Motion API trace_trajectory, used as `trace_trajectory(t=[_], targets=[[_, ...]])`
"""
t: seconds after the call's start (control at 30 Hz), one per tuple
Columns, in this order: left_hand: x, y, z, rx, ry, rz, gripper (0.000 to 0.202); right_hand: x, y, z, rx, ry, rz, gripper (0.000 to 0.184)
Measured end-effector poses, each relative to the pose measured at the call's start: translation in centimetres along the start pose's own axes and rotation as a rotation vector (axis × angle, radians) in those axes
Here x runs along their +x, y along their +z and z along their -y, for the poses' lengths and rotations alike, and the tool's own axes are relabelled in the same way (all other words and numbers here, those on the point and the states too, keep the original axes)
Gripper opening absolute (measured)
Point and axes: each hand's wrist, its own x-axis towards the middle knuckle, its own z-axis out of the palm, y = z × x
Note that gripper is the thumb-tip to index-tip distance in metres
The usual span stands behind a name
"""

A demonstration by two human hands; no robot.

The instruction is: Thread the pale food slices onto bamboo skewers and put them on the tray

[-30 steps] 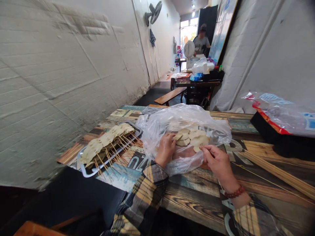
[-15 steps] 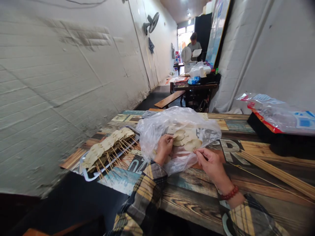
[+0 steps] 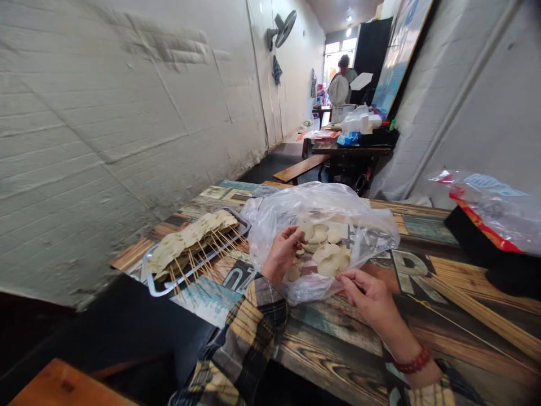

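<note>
My right hand [image 3: 366, 290] pinches the end of a thin wooden skewer, which carries pale, flat round slices [image 3: 332, 260]. To its left, my left hand [image 3: 285, 251] has its fingertips closed at the edge of another pale slice [image 3: 307, 233]. More loose slices lie beneath and around both hands, on a clear plastic bag [image 3: 274, 211] spread over the table. Beside the bag on the left, a metal tray [image 3: 157, 290] holds a pile of skewered slices [image 3: 190, 239], their sticks pointing toward me.
A bundle of bare skewers [image 3: 482, 310] lies at the right of the wood-patterned table [image 3: 333, 355]. Behind it stands a black container [image 3: 473, 237] with red-edged plastic packaging. Farther back are a bench [image 3: 302, 167], a cluttered table and a person [image 3: 349, 73]. A white wall runs along the left.
The view has shifted, so the scene sits farther right. The skewered slices by my right hand now show more surface and sit lower. My left hand's fingers stay closed near the slices.
</note>
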Motion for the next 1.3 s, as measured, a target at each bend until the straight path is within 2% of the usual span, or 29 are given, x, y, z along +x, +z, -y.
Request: trace_trajectory(t=[0.3,0.67,0.97,1.13,1.3], targets=[[-0.08,-0.04,-0.09,0.044,0.111,-0.042,0.028,-0.23,0.22,0.05,-0.044,0.018,0.041,0.034],[-0.28,0.04,-0.22,0.070,0.133,-0.048,0.026,-0.05,0.40,-0.30,-0.074,0.019,0.048,0.036],[-0.53,0.17,-0.18,0.145,0.148,-0.053,0.023,0.08,0.54,0.04,-0.148,-0.030,-0.014,0.037],[-0.74,0.28,-0.20,0.231,0.146,-0.032,0.026,0.27,0.56,-0.02,-0.174,-0.025,-0.031,0.037],[-0.83,0.46,-0.19,0.198,0.141,-0.009,0.028,0.41,0.67,0.08,-0.174,-0.018,-0.040,0.038]])
